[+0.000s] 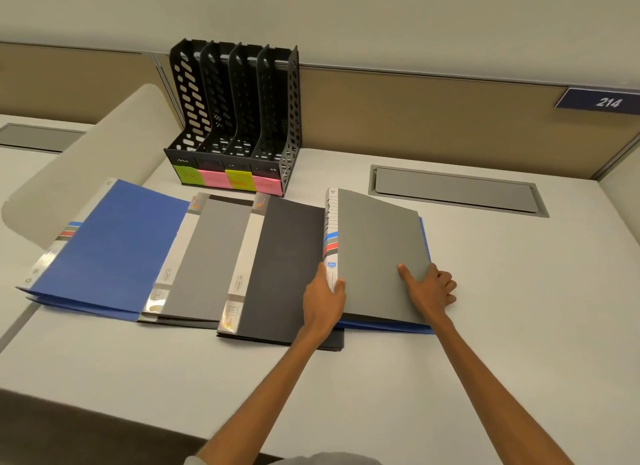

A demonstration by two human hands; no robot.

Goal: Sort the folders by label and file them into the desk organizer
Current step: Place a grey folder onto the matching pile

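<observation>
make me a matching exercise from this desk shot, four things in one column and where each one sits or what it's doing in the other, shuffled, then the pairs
Things:
1. blue folder
2. desk organizer
3. left hand
4. right hand

Places or states:
A. stands empty at the back of the desk, against the partition
B. grips the spine edge of the rightmost grey folder
C. lies at the far left of the row of folders
D. holds the bottom right corner of the rightmost grey folder's cover

Pairs: 1-C, 2-A, 3-B, 4-D

Matt grey folder [377,253]; perforated black plastic organizer [235,118]; smooth desk [519,308].
</observation>
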